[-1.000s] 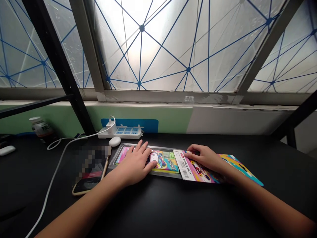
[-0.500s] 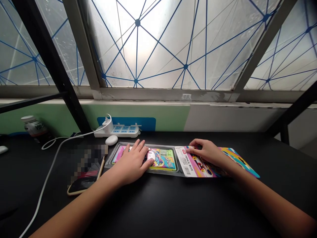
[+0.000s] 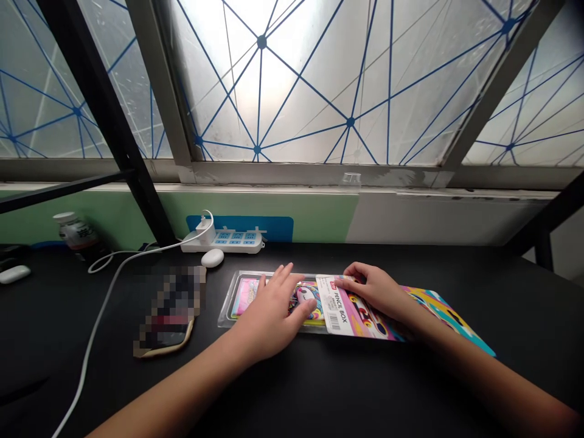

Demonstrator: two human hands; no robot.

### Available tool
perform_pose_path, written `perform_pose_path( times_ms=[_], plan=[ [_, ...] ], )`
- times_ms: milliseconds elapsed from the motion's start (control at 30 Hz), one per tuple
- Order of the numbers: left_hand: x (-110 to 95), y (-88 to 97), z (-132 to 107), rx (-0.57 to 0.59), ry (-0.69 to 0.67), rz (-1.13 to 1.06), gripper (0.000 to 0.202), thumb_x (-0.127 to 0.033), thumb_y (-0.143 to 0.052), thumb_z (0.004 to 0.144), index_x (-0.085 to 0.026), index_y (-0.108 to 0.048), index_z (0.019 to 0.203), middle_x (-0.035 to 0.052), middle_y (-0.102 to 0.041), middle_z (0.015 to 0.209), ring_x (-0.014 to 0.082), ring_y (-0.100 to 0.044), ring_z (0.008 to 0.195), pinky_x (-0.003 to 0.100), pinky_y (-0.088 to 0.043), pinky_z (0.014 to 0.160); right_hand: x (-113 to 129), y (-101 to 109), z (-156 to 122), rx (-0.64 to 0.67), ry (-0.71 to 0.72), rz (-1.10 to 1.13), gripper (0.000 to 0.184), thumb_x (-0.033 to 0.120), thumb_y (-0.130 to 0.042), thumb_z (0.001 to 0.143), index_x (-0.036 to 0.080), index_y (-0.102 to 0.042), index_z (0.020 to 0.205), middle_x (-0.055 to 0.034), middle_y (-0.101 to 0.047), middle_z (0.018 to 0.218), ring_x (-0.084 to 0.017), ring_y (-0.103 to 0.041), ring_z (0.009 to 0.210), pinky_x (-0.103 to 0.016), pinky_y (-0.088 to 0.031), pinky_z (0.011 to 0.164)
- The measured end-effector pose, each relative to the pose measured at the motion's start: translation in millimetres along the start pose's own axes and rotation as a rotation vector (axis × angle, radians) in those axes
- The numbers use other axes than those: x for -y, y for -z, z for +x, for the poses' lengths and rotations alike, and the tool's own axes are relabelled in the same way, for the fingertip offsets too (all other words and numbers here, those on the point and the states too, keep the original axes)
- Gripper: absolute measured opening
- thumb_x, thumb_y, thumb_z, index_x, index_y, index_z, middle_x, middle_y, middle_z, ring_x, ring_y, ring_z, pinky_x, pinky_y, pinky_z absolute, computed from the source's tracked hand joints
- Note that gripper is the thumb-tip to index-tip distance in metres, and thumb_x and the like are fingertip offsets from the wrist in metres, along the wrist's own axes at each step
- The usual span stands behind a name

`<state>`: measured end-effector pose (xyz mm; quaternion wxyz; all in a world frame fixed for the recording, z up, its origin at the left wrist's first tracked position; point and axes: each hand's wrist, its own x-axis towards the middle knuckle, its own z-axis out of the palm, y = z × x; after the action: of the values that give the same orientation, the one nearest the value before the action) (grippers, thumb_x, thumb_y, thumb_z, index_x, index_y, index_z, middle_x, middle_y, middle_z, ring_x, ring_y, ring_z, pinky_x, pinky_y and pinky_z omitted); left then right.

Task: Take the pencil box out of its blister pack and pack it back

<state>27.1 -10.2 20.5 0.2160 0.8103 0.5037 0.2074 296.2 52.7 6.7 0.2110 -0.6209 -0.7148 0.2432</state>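
On the black counter [image 3: 328,395], the left grip [image 3: 276,316], fingers spread, is over a clear tray [image 3: 225,313] with pink and yellow prints; the right grip [image 3: 376,291], half-curled, touches a bright PENCIL BOX card [image 3: 331,305], pinch unclear; tray and card run left to right, the card's white end leftmost

And it's the window [image 3: 301,115] that commands the scene, cloudy panes crossed by blue lines meeting at round dots, light glowing brightest through the middle pane! Grey frame [image 3: 157,79] all around, a pale ledge [image 3: 274,190] running underneath. Below that, the wall [image 3: 323,216] goes green on the left, greyish-white on the right. Black posts slant in at both sides, left [image 3: 109,121] and right [image 3: 545,216], the left with a crossbar [image 3: 68,190]. Up front, a broad, dark desk [image 3: 347,395]!
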Motion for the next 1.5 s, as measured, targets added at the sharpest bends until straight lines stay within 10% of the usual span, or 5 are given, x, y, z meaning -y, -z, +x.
perform_pose_path(
  times_ms=[333,633,1167,1300,1500],
  plan=[
    [16.3,27.0,5.9,-0.282,-0.005,-0.269,0.033,-0.046,-0.046,0.098,-0.022,-0.064,0.113,0.0091,-0.059,0.138,0.0284,-0.052,0.130,0.043,-0.039,0.110,-26.3,28.2,2.7,0.133,-0.020,-0.004,0.044,0.063,-0.066,0.077,0.021,-0.067,0.088,-0.0025,-0.069,0.079,-0.020,-0.061,0.069,-0.028,-0.045,0.058],
    [30.2,-3.2,11.8,-0.390,0.053,-0.555,0.041,-0.052,-0.034,0.103,-0.025,-0.056,0.125,0.0072,-0.054,0.143,0.0233,-0.045,0.136,0.043,-0.033,0.114,-41.0,62.4,0.0,0.390,0.024,0.109,0.053,0.052,-0.078,0.069,0.023,-0.069,0.113,-0.0055,-0.074,0.108,-0.031,-0.069,0.098,-0.033,-0.055,0.081],
    [31.5,0.8,16.4,-0.559,0.072,-0.887,0.054,-0.057,-0.020,0.104,-0.021,-0.059,0.112,0.0095,-0.066,0.125,0.0240,-0.054,0.126,0.042,-0.035,0.110,130.7,-48.1,20.8,0.374,0.401,-0.272,0.051,0.062,-0.066,0.080,0.021,-0.066,0.110,-0.0106,-0.068,0.111,-0.031,-0.064,0.101,-0.036,-0.048,0.081],
    [30.9,7.8,14.9,-0.464,0.051,-0.719,0.037,-0.048,-0.033,0.103,-0.021,-0.057,0.113,0.0096,-0.065,0.121,0.0236,-0.058,0.119,0.038,-0.042,0.102,130.0,-41.4,20.6,0.288,0.473,-0.335,0.056,0.064,-0.063,0.083,0.022,-0.063,0.119,-0.0112,-0.064,0.122,-0.032,-0.061,0.107,-0.043,-0.045,0.091],
    [27.9,7.6,7.8,-0.138,-0.036,0.016,0.035,-0.042,-0.051,0.096,-0.023,-0.057,0.124,0.0106,-0.064,0.127,0.0314,-0.054,0.121,0.053,-0.032,0.109,52.6,-3.5,1.8,0.168,0.352,-0.284,0.050,0.062,-0.054,0.090,0.023,-0.063,0.120,-0.0099,-0.064,0.125,-0.030,-0.061,0.108,-0.042,-0.047,0.093]
  ],
)
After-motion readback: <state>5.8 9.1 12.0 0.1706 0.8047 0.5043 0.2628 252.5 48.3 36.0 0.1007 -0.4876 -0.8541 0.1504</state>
